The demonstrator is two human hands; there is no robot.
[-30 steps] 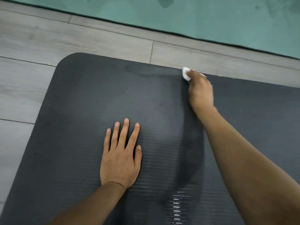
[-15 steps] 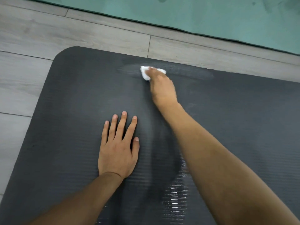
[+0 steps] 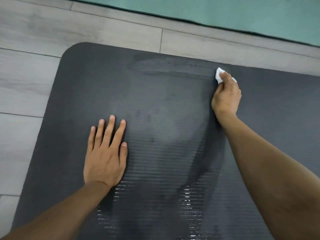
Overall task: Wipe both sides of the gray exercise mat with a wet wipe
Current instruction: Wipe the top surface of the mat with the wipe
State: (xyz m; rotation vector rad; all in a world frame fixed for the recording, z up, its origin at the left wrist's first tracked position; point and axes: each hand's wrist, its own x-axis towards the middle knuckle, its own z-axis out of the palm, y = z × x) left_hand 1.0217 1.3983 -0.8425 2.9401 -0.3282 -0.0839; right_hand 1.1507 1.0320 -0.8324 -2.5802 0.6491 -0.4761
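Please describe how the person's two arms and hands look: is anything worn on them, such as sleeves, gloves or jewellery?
Both forearms are bare as far as the picture shows; no sleeve edge is in view. The left hand and the right hand wear no gloves. No ring, watch or bracelet shows on either. The left hand's nails are short and unpainted.

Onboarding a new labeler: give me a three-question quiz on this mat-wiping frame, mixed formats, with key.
1. True or false: the left hand lies flat, fingers straight, on the gray mat.
2. Multiple choice: where is the wet wipe?
A. lying loose on the wood floor
B. gripped in the right hand, near the mat's far edge
C. under the left palm
3. Fill in: beyond the strip of wood floor lies a second mat coloured ____.

Key: 1 true; 2 B; 3 teal green, the teal mat.
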